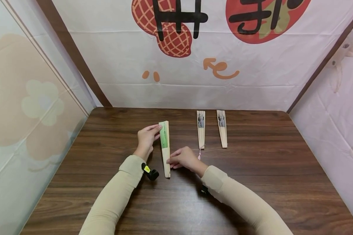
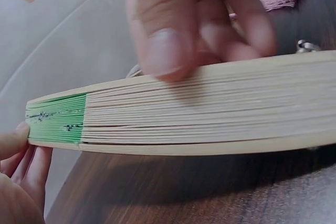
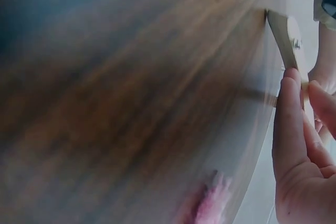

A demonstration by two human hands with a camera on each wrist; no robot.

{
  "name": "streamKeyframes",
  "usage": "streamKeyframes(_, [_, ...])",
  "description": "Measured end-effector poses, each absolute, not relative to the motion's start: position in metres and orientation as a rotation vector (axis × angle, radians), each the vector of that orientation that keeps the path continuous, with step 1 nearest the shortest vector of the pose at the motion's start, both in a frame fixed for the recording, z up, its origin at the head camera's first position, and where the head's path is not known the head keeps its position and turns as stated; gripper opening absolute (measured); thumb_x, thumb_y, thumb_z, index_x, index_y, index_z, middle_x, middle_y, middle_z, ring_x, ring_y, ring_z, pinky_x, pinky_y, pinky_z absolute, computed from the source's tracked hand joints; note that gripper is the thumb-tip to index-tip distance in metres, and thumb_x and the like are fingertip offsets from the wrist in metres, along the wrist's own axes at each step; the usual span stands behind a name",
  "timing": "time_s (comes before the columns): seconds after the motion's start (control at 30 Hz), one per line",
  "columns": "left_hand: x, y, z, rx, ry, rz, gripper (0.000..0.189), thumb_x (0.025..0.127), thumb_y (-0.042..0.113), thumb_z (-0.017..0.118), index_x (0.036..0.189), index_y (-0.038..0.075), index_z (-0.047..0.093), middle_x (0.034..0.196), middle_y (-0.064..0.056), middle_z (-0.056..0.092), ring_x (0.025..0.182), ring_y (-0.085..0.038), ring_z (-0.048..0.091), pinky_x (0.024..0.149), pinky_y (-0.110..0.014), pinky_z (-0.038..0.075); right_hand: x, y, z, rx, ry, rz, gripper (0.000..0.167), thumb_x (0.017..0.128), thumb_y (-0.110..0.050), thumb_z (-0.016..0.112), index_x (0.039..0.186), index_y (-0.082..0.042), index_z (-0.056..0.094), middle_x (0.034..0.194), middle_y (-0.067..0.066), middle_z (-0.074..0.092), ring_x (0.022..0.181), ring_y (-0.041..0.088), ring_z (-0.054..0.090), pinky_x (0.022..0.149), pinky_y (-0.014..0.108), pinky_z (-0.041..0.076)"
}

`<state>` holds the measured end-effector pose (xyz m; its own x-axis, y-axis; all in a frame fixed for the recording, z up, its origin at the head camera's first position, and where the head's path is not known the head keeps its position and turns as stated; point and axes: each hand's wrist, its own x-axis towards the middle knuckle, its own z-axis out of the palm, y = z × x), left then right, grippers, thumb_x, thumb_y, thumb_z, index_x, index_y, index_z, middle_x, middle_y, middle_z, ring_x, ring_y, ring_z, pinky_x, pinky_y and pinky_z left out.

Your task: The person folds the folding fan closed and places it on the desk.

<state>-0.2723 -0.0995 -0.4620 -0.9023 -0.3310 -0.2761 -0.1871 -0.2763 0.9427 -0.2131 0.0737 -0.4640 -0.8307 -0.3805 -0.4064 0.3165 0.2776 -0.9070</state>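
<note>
A folded hand fan [image 1: 165, 150] with a green printed upper section and pale bare ribs is held a little left of the table's middle. My left hand [image 1: 146, 139] grips its green end, thumb in front and fingers behind. On the lower ribs, my right hand [image 1: 184, 158] pinches the fan's right edge between thumb and fingers. The left wrist view shows the closed stack of ribs [image 2: 210, 111] side-on, with the green section [image 2: 58, 119] at the left hand. A rivet [image 3: 296, 43] shows at the narrow end in the right wrist view.
Two more folded fans with grey-and-black prints lie near the back edge: one fan [image 1: 201, 130] with a pink tassel [image 1: 199, 154], and another fan [image 1: 222, 129] to its right. Printed cloth [image 1: 120, 65] hangs behind the brown wooden table [image 1: 261, 169].
</note>
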Motion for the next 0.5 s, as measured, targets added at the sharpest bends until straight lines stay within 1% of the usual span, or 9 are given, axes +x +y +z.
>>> streamKeyframes(0.17, [-0.2749, -0.0998, -0.4617, 0.652, -1.78, -2.342, 0.027, 0.084, 0.01, 0.08, 0.107, -0.004, 0.073, 0.084, 0.004, 0.072, 0.077, -0.004, 0.071, 0.072, -0.021, 0.063, -0.2093, 0.0747, -0.4651, -0.056, 1.999, -1.608, 0.019, 0.082, -0.002, 0.079, 0.097, 0.009, 0.073, 0.076, 0.015, 0.075, 0.056, 0.011, 0.066, 0.062, 0.031, 0.065])
streamKeyframes(0.37, [-0.2776, -0.0995, -0.4609, 0.673, -1.754, -2.345, 0.027, 0.084, 0.011, 0.08, 0.107, -0.001, 0.074, 0.092, 0.001, 0.072, 0.08, -0.005, 0.071, 0.075, -0.022, 0.063, -0.2075, 0.0759, -0.4664, -0.049, 2.018, -1.615, 0.018, 0.082, -0.001, 0.079, 0.095, 0.009, 0.073, 0.077, 0.015, 0.075, 0.057, 0.011, 0.065, 0.061, 0.03, 0.065])
streamKeyframes(0.5, [-0.2776, -0.0975, -0.4601, 0.659, -1.75, -2.361, 0.028, 0.085, 0.011, 0.08, 0.109, -0.001, 0.074, 0.093, 0.001, 0.073, 0.082, -0.006, 0.071, 0.077, -0.023, 0.063, -0.2082, 0.0763, -0.4669, -0.038, 2.034, -1.621, 0.015, 0.082, 0.0, 0.078, 0.093, 0.009, 0.073, 0.075, 0.013, 0.075, 0.055, 0.011, 0.065, 0.06, 0.029, 0.064])
